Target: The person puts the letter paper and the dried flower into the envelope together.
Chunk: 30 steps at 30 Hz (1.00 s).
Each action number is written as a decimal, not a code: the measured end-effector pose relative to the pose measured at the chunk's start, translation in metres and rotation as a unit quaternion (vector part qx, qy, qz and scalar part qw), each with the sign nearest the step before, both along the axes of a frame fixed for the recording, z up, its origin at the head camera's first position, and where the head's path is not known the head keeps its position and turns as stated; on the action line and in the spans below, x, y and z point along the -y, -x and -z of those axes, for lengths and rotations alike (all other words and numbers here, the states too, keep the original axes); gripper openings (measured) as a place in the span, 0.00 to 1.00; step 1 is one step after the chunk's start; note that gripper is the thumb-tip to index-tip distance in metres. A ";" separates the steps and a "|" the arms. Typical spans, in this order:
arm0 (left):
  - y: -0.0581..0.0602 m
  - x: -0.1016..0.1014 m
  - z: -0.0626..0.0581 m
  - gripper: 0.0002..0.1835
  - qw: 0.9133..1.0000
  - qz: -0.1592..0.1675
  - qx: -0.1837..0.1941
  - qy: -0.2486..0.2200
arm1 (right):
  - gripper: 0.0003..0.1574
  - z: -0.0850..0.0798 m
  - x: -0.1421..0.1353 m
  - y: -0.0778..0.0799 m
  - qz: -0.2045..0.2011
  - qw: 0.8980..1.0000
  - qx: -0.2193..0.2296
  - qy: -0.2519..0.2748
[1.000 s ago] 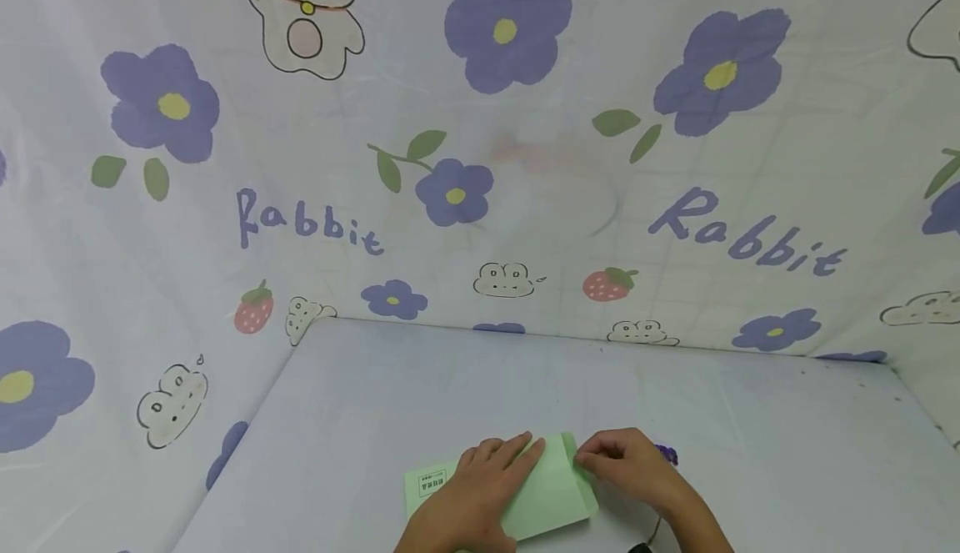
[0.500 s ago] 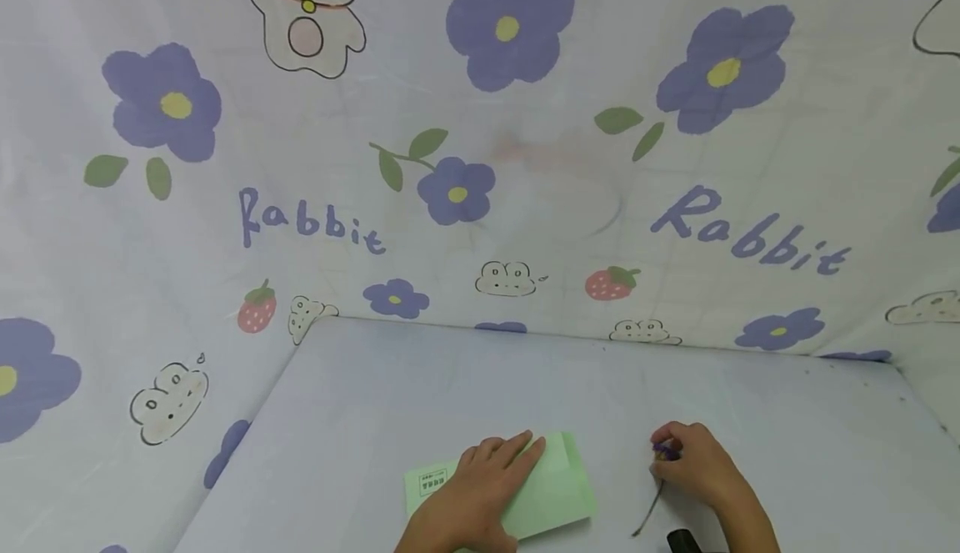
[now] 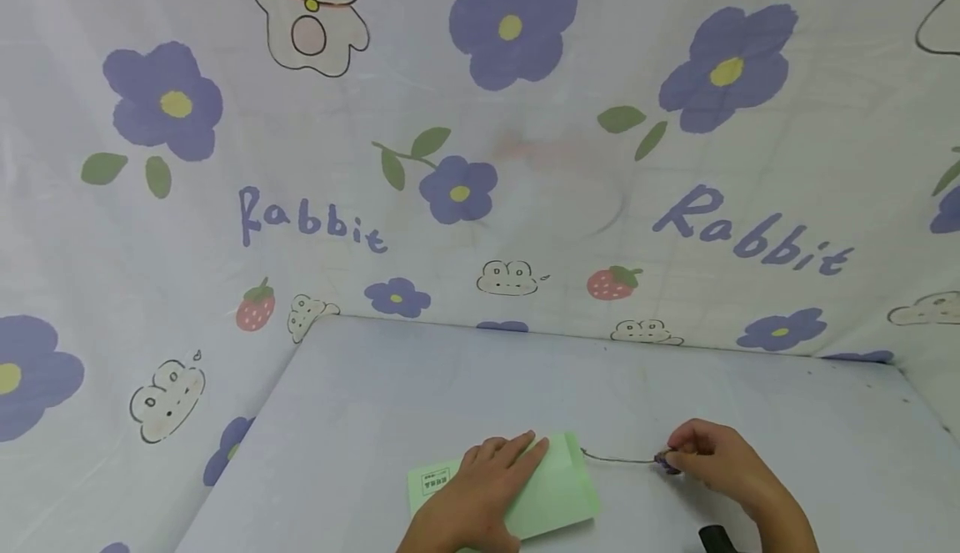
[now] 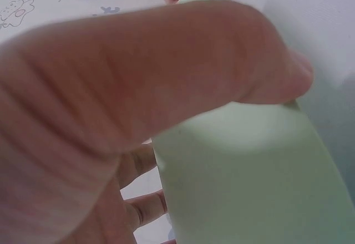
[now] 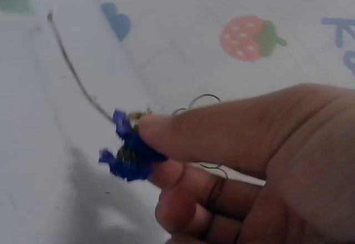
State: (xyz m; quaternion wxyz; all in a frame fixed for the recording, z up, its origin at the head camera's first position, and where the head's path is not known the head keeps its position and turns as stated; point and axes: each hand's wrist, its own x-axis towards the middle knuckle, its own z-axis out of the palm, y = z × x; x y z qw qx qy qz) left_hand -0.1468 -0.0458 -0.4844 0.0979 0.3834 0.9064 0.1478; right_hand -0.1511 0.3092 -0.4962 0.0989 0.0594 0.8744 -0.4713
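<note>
I see the left hand (image 3: 480, 490) pressing flat on the green envelope (image 3: 558, 495). The right hand (image 3: 720, 457) pinches what looks like a small purple flower (image 5: 128, 150) by its head, stem (image 3: 615, 458) toward the envelope.

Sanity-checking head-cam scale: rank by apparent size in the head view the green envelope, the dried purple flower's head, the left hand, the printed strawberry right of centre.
1. left hand, though cut off by the frame's bottom edge
2. green envelope, partly covered by that hand, so these two are close
3. printed strawberry
4. dried purple flower's head
</note>
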 end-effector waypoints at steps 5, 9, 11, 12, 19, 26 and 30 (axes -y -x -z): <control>0.000 0.001 -0.001 0.63 1.000 0.007 0.006 -0.002 | 0.18 -0.010 -0.012 -0.003 0.029 0.999 -0.020 0.025; 0.000 0.001 -0.001 0.63 1.000 0.005 0.005 -0.004 | 0.23 -0.015 -0.016 -0.006 0.050 0.997 -0.047 0.047; 0.000 0.001 -0.001 0.63 1.000 0.003 0.005 -0.004 | 0.23 -0.016 -0.016 -0.006 0.053 0.996 -0.049 0.061; 0.000 0.001 -0.001 0.63 1.000 0.003 0.005 -0.003 | 0.23 -0.017 -0.015 -0.006 0.051 0.995 -0.049 0.067; 0.001 0.000 0.000 0.63 1.000 0.006 0.006 -0.001 | 0.21 -0.018 -0.001 -0.002 0.014 0.995 -0.044 0.088; 0.000 0.001 -0.001 0.63 1.000 0.013 -0.003 0.001 | 0.20 -0.012 0.016 0.002 -0.048 0.992 -0.034 0.111; 0.000 0.001 -0.001 0.63 1.000 0.008 0.004 0.003 | 0.22 -0.012 0.023 0.004 -0.083 0.989 -0.035 0.122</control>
